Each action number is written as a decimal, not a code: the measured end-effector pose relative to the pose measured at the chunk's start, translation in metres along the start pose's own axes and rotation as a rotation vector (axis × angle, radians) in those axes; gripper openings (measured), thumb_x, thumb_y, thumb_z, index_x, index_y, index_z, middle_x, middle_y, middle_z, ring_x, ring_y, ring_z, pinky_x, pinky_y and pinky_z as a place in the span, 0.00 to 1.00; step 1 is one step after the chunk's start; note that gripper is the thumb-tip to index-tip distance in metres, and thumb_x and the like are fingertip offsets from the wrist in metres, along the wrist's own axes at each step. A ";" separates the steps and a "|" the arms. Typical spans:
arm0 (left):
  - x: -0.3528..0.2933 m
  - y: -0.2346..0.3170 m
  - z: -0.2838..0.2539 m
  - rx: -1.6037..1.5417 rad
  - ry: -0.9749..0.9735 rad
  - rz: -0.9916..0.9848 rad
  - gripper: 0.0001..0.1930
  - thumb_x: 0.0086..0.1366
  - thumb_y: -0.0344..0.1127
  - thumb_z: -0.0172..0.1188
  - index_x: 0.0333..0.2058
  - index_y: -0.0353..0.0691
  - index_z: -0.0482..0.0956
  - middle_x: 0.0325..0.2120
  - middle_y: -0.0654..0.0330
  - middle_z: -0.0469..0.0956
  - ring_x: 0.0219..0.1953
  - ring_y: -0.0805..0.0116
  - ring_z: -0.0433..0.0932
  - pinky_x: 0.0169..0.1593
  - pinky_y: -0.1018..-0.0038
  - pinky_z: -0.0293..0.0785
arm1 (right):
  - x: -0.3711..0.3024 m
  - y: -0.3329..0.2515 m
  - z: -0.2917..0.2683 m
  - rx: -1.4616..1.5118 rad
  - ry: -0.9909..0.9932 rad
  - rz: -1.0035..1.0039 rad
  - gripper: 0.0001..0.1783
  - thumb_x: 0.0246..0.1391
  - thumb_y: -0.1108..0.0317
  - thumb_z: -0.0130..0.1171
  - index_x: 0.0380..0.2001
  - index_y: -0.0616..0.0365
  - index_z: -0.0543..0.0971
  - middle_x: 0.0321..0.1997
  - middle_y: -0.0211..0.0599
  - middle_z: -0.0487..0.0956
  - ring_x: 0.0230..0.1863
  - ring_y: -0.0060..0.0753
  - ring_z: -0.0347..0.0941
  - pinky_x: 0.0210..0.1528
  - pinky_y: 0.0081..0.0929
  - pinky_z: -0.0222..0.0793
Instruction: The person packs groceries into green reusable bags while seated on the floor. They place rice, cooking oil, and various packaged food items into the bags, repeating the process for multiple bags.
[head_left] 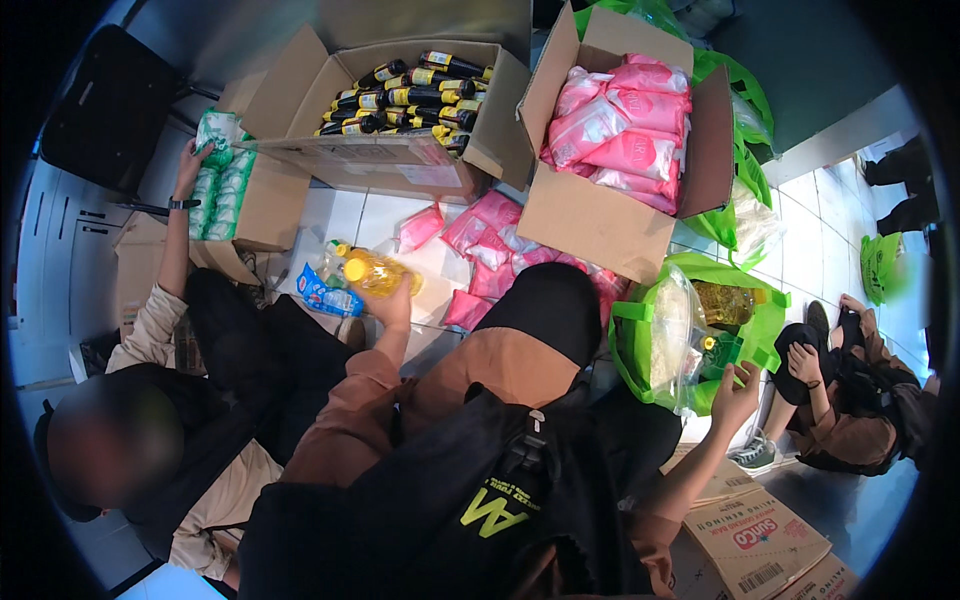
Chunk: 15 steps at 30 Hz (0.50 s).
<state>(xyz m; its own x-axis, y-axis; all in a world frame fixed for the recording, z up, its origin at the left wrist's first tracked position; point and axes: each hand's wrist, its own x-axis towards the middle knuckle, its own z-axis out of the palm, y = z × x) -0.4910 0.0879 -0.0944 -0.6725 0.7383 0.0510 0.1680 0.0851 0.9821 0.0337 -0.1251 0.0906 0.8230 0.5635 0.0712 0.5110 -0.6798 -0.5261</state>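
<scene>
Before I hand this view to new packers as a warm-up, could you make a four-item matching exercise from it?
Things:
1. Dark bottles
2. Yellow oil bottle
3. Open green bag
4. Green-and-white packs

Places:
A. Beside the person's right hand
B. At a co-worker's hand, on the picture's left
C. At the person's left hand
D. Piled in the wide carton near the picture's top

Pairs: 1-D, 2-C, 3-A, 4-B
</scene>
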 end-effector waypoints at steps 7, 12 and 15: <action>-0.049 0.005 0.042 0.011 -0.158 0.137 0.56 0.43 0.23 0.73 0.67 0.37 0.46 0.62 0.50 0.60 0.63 0.56 0.63 0.66 0.62 0.60 | -0.003 -0.009 -0.001 0.168 0.132 -0.085 0.10 0.57 0.69 0.62 0.37 0.64 0.77 0.32 0.41 0.81 0.27 0.29 0.78 0.30 0.25 0.73; -0.033 -0.017 0.044 0.043 0.083 0.088 0.57 0.48 0.24 0.73 0.69 0.38 0.41 0.63 0.47 0.58 0.63 0.54 0.63 0.64 0.60 0.63 | -0.007 -0.004 -0.024 0.147 0.202 -0.084 0.08 0.58 0.71 0.61 0.35 0.65 0.78 0.31 0.40 0.81 0.28 0.27 0.79 0.30 0.23 0.74; -0.039 -0.042 0.041 0.236 -0.010 -0.331 0.51 0.51 0.35 0.73 0.67 0.40 0.46 0.59 0.43 0.61 0.58 0.50 0.67 0.59 0.59 0.69 | -0.014 0.012 -0.036 0.138 0.290 -0.065 0.06 0.58 0.71 0.61 0.35 0.63 0.79 0.28 0.39 0.82 0.28 0.25 0.80 0.28 0.23 0.75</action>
<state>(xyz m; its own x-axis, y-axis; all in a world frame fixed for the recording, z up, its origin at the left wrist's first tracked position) -0.4426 0.0832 -0.1456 -0.7111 0.6517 -0.2639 0.1051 0.4697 0.8766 0.0369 -0.1580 0.1139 0.8362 0.4333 0.3361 0.5427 -0.5655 -0.6210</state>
